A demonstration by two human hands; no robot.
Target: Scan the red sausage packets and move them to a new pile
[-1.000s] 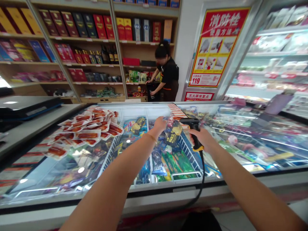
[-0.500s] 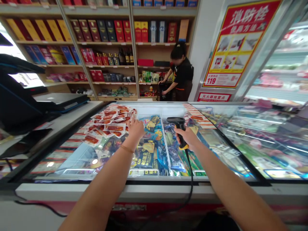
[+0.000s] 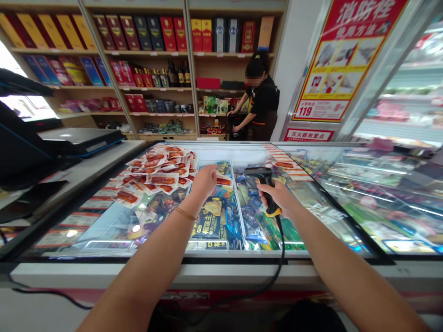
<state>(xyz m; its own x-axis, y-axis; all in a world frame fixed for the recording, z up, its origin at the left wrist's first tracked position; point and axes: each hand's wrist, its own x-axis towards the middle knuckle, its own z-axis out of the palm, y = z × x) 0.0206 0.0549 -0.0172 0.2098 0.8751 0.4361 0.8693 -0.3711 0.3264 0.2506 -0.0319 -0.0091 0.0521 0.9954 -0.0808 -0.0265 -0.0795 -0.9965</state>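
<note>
My left hand (image 3: 205, 180) is closed on a packaged sausage (image 3: 224, 180), whose end sticks out to the right of the fingers above the freezer's glass top. Wrapped round the handle of a black and yellow barcode scanner (image 3: 260, 172) is my right hand (image 3: 277, 195); the scanner's head points left. A pile of vacuum-packed sausages (image 3: 162, 167) lies on the glass to the left of my left hand. One more packed sausage (image 3: 284, 165) rests on the glass behind the scanner, to its right.
Bagged frozen goods (image 3: 211, 216) show through the glass of the chest freezer (image 3: 114, 269). A scale (image 3: 83, 138) stands on the left counter. The scanner's cable (image 3: 282, 249) hangs over the front edge. A person (image 3: 263, 101) bends at the shelves behind.
My left hand has moved right from the edge of the pile, now with a packed sausage in it. The scanner in my right hand has shifted slightly right.
</note>
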